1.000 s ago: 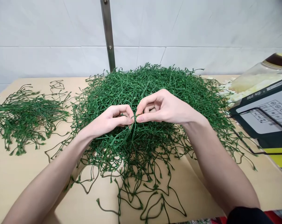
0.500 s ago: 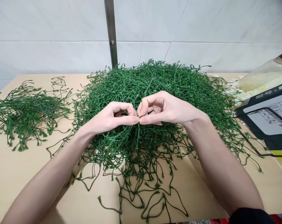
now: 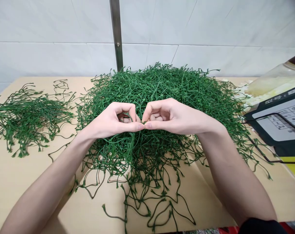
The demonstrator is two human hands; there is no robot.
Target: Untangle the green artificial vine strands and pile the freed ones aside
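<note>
A big heap of thin green plastic-looking stems (image 3: pixel 167 81) with small tufted ends covers the middle of the table. In front of it, my left hand (image 3: pixel 115 120) and my right hand (image 3: pixel 169 117) meet fingertip to fingertip. Both pinch thumb against index finger on one green stem (image 3: pixel 144 123); only a tiny bit of it shows between the nails. The rest of that stem is hard to tell from the heap behind. My other fingers are curled in toward the palms.
A smaller bundle of the same stems (image 3: pixel 32 117) lies on the left of the wooden table (image 3: pixel 11 182). Loose stems (image 3: pixel 162 208) straggle toward the front edge. At right stand a dark box with a white label (image 3: pixel 281 120) and a clear bottle (image 3: pixel 271 78). A metal post (image 3: pixel 117 35) rises behind.
My fingertips have stayed together on the stem, with both hands slightly shifted and the fingers curled into rounder loops. The stem's hanging end below the fingertips no longer stands out clearly.
</note>
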